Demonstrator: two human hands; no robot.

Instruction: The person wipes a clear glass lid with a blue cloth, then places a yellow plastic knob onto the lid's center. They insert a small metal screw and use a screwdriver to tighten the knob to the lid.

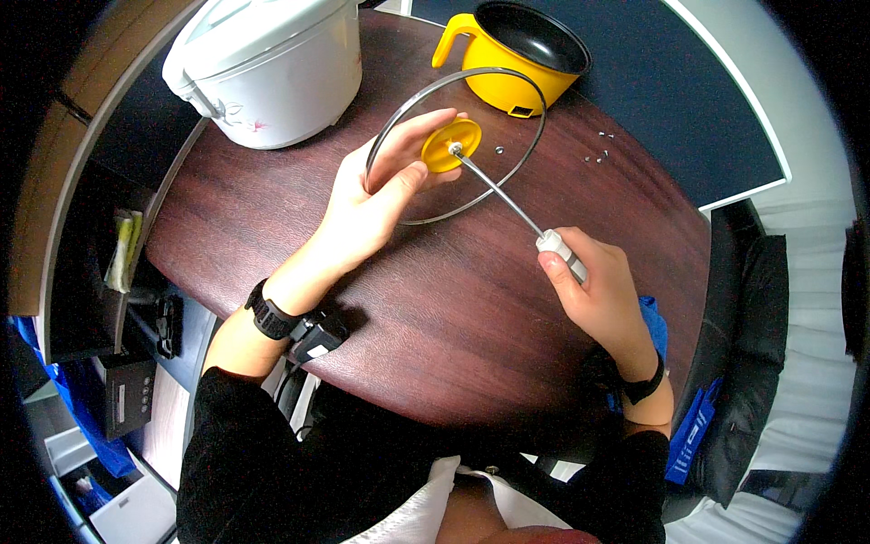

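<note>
My left hand (382, 186) holds a round clear glass lid (489, 172) with a metal rim, tilted above the table. Its fingers and thumb close around a yellow knob (439, 150) at the lid's middle. In my right hand (598, 286) is a screwdriver (504, 196) with a long metal shaft and a white and grey handle. The shaft slants up to the left, and its tip meets a small metal fastener (456, 148) at the centre of the knob. Whether the tip is seated in it is too small to tell.
A yellow pot (521, 68) with a black inside stands behind the lid, and a white rice cooker (272, 77) at the far left. Several small metal pieces (601, 150) lie on the dark brown table (426, 317). A black boxy device (319, 335) sits by my left wrist.
</note>
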